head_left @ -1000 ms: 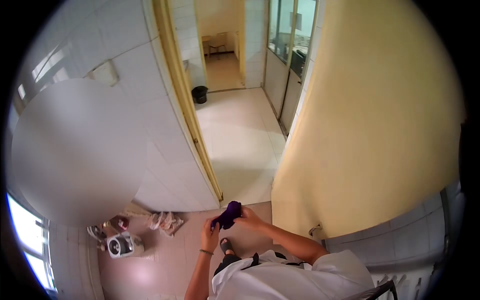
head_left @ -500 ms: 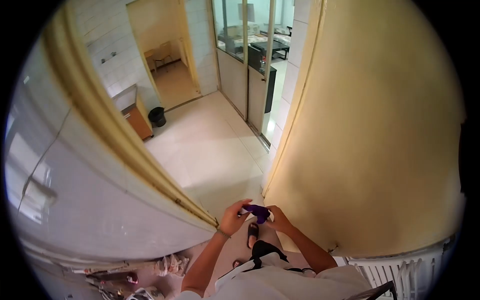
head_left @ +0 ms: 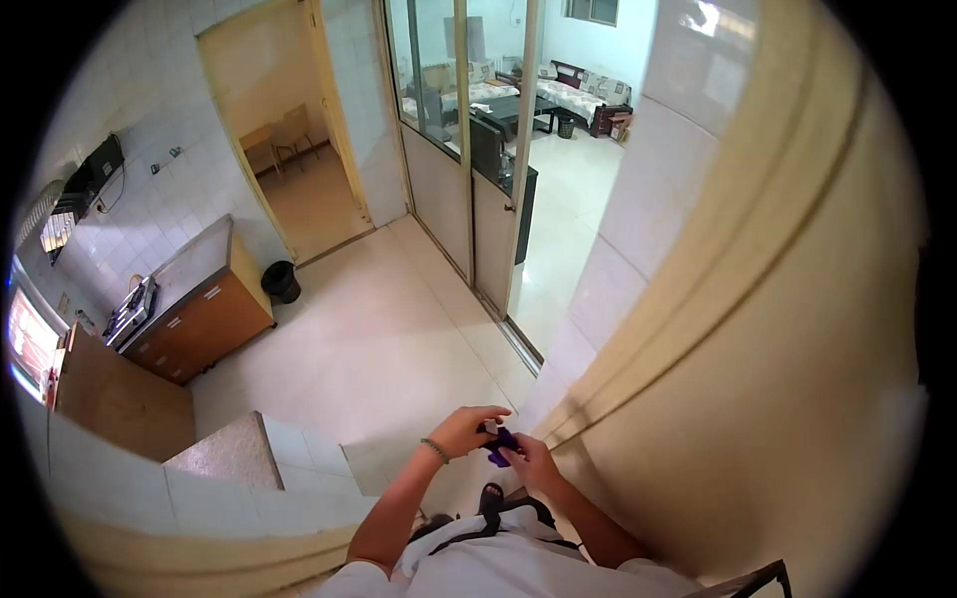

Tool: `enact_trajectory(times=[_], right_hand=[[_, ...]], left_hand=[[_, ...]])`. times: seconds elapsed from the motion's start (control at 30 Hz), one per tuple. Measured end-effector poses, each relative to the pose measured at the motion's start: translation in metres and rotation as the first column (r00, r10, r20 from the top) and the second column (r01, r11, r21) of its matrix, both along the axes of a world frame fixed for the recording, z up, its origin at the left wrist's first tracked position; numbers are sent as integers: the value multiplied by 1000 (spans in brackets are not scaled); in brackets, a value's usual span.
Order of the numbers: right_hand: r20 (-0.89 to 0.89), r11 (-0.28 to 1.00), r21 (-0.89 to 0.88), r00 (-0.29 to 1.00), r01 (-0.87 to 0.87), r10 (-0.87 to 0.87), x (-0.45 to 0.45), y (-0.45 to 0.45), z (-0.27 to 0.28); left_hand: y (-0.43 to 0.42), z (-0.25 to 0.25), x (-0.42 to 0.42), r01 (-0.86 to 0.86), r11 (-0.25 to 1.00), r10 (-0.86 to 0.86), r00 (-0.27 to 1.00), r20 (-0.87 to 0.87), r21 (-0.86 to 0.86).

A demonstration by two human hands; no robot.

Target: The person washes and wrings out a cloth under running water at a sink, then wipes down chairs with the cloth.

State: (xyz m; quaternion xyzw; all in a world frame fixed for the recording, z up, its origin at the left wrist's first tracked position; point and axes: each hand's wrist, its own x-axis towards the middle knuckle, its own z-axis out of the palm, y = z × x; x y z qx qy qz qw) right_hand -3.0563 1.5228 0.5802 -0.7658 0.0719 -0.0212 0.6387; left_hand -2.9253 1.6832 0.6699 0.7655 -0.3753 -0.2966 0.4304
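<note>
In front of my body, both hands hold a crumpled purple cloth-like item. My left hand pinches its upper left side, along with a small whitish piece whose kind I cannot make out. A beaded bracelet circles the left wrist. My right hand has its fingers closed on the purple item from the right. Fingers cover part of it.
A door frame stands close on the right. Ahead are a wooden cabinet with a gas stove, a black bin, a sliding glass door and a doorway. A speckled counter is at lower left.
I have moved forward through the doorway, and the stove and counter have come into view at left. Both hands still hold the purple item, now more bunched between the fingers.
</note>
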Motion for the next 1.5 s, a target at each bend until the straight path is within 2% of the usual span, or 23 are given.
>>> enact_trajectory(times=[0.03, 0.07, 0.17, 0.3, 0.4, 0.5, 0.53, 0.6, 0.63, 0.67, 0.7, 0.77, 0.8, 0.83, 0.9, 1.03, 1.07, 1.17, 1.2, 1.3, 1.33, 1.43, 1.5], right_hand=[[-29, 999, 54, 1000, -1, 3, 17, -2, 0], [-20, 993, -114, 1000, 15, -18, 35, -4, 19], [25, 958, -252, 991, 134, -132, 80, -11, 17], [-38, 965, -145, 973, 220, -228, 147, -23, 11], [-176, 957, 156, 960, 244, -216, 204, -31, 28], [-122, 964, -139, 962, 228, -246, 276, -44, 7], [-192, 956, -76, 936, 285, -294, 298, -44, 8], [-190, 943, 9, 927, 332, -324, 339, -46, 14], [-184, 931, 56, 920, 362, -347, 358, -48, 14], [-195, 932, -16, 913, 363, -359, 374, -53, 8], [-171, 929, 2, 915, 370, -364, 392, -56, 1], [-117, 903, 26, 899, 428, -423, 419, -68, -7], [-85, 907, -104, 904, 409, -418, 433, -79, -4], [-54, 853, -177, 860, 491, -507, 444, -86, -1], [25, 721, -313, 764, 618, -644, 469, -100, -4], [-20, 653, -153, 658, 742, -753, 499, -146, -39], [-71, 648, -94, 645, 755, -761, 504, -158, -32], [78, 492, -20, 492, 871, -867, 524, -199, -23], [69, 411, -41, 413, 911, -908, 529, -211, -16], [186, 380, -65, 386, 923, -904, 537, -257, -21], [95, 497, 63, 491, 865, -866, 537, -277, -29], [79, 458, 376, 464, 806, -882, 547, -328, -18], [51, 437, 401, 457, 805, -888, 540, -363, -2]], left_hand=[[-1, 7, 17, -34, 998, 39, 996, -76, 57], [-3, -4, 38, -60, 998, 60, 997, -48, 4], [-2, -30, 99, 12, 1000, -11, 997, 71, -15], [-7, -45, 189, 176, 980, -177, 984, 1, 90], [-19, -62, 266, 247, 969, -246, 967, -63, 3], [-34, -69, 349, 324, 941, -327, 945, -10, -93], [-38, -66, 376, 306, 947, -315, 943, -107, -94], [-45, -47, 415, 267, 960, -279, 911, -305, -82], [-49, -40, 433, 261, 962, -273, 903, -332, -81], [-54, -36, 451, 257, 963, -268, 894, -358, -79], [-60, -33, 470, 261, 962, -271, 885, -379, -78], [-80, -39, 503, 325, 943, -333, 906, -261, -77], [-93, -34, 516, 359, 932, -360, 908, -213, -44], [-107, -30, 526, 392, 920, -389, 907, -162, -17], [-138, -41, 536, 332, 942, -333, 903, -271, -50], [-218, -66, 552, 231, 971, -238, 878, -415, -69], [-240, -75, 558, 259, 961, -276, 855, -439, -99], [-311, -78, 566, 303, 944, -331, 885, -327, -134], [-335, -74, 567, 308, 944, -330, 852, -407, -121], [-419, -91, 567, 305, 933, -361, 788, -499, -193], [-444, -87, 563, 306, 933, -359, 775, -519, -189], [-516, -84, 557, 401, 900, -435, 808, -399, -169], [-565, -73, 555, 500, 843, -536, 753, -382, -198]])
